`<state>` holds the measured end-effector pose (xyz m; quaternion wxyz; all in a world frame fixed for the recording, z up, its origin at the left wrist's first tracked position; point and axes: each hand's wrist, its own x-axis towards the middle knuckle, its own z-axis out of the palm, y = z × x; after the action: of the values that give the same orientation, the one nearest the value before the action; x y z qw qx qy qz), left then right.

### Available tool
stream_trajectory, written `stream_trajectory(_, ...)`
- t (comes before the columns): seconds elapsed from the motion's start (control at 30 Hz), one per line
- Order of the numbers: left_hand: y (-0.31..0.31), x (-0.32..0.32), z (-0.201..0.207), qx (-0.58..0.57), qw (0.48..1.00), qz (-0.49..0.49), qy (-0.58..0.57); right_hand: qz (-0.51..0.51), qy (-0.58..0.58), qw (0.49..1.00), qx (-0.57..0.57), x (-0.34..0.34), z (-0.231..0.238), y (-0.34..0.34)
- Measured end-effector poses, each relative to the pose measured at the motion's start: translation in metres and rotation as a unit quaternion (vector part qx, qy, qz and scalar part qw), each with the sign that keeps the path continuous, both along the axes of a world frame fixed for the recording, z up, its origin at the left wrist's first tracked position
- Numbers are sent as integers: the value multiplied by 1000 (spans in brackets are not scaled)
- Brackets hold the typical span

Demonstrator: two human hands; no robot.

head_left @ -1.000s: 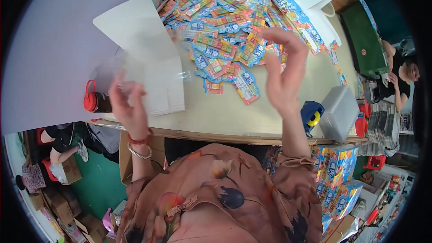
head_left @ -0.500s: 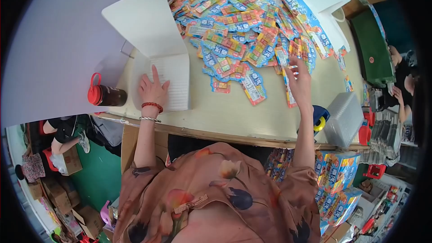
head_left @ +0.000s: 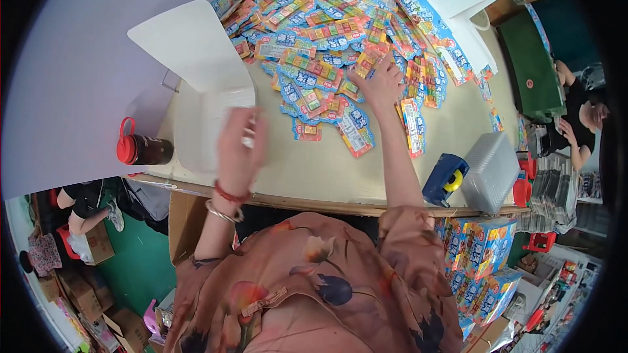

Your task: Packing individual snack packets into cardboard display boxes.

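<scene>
A big heap of flat candy packs, blue, yellow and red with colourful pieces showing, covers the far middle of the table. My right hand reaches onto the heap's right-hand side, fingers apart and touching the packs. To the left stands a white box with its lid flap raised and a clear plastic tray inside. My left hand is over the box's right side, smeared by motion. Something small and whitish shows at its fingers; what it is I cannot make out.
A dark bottle with a red lid stands left of the box. At right are a blue tape dispenser, stacked clear trays and a white display box. Printed cartons sit below the table edge. Another person is at far right.
My left hand has lifted off the tray in the box and moved right. My right hand has moved left and away onto the heap, leaving a pack lying near the front.
</scene>
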<state>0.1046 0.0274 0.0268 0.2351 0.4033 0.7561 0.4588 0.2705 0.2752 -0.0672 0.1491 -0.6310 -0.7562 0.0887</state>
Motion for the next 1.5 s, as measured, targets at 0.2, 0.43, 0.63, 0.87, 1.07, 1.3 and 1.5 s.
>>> stream_trajectory(0.2, 51, 49, -121, 49, 986, -14, -157, -47, 109, 978, 170, 3, -29, 26)
stream_trajectory(0.43, 123, 42, -133, -68, 973, 219, -17, 101, 367, 924, -27, 14, -4, 37)
stream_trajectory(0.63, 139, 31, -129, 0, 972, 234, 1, 396, 140, 906, -46, -49, 47, 37)
stream_trajectory(0.87, 111, 19, -117, 122, 981, 138, 61, 511, 65, 857, -10, -91, 77, 30)
stream_trajectory(1.07, 81, 14, -114, 106, 994, 35, -14, 662, -66, 741, -96, -83, 50, 23)
stream_trajectory(1.3, 77, 13, -110, 86, 996, -18, -33, 534, -56, 803, -259, -50, 41, 18)
stream_trajectory(1.5, 76, 2, -117, 37, 991, -45, -119, 550, -34, 821, -152, -6, 43, 18)
